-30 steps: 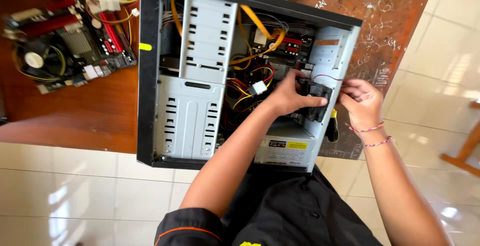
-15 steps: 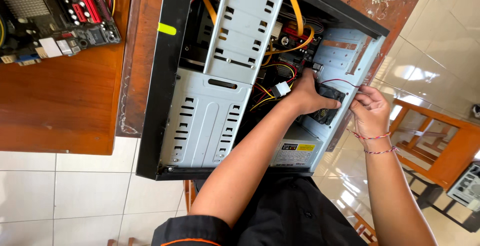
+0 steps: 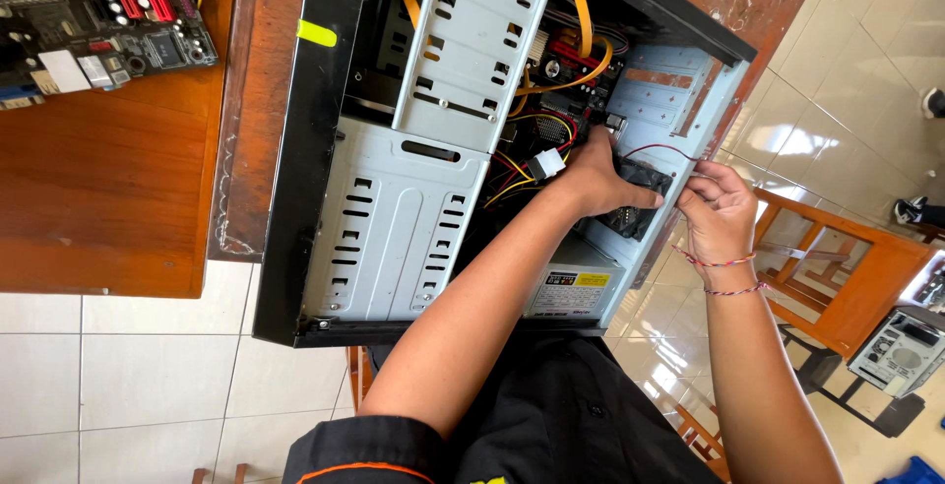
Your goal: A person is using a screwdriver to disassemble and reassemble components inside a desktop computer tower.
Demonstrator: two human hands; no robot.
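Observation:
An open computer case [image 3: 315, 179] lies on a wooden table with its side panel off. My left hand [image 3: 600, 181] reaches inside it and presses a black case fan [image 3: 640, 210] against the rear panel. My right hand [image 3: 717, 210] is outside the rear panel at the same spot, fingers pinched at the panel's edge; what they hold is too small to tell. A thin red wire [image 3: 658, 149] runs from the fan toward my right hand. Yellow and orange cables [image 3: 581, 21] cross above the motherboard inside. A grey power supply [image 3: 576, 287] sits below the fan.
A loose motherboard [image 3: 98, 11] lies on a second wooden table [image 3: 108, 198] at the upper left. A wooden chair [image 3: 847, 277] stands on the tiled floor at the right, with another computer case [image 3: 901, 351] beyond it. Grey drive cages [image 3: 394, 218] fill the case's left half.
The view has shifted and come closer to the case. Both hands stay at the fan and rear panel, with little movement between them.

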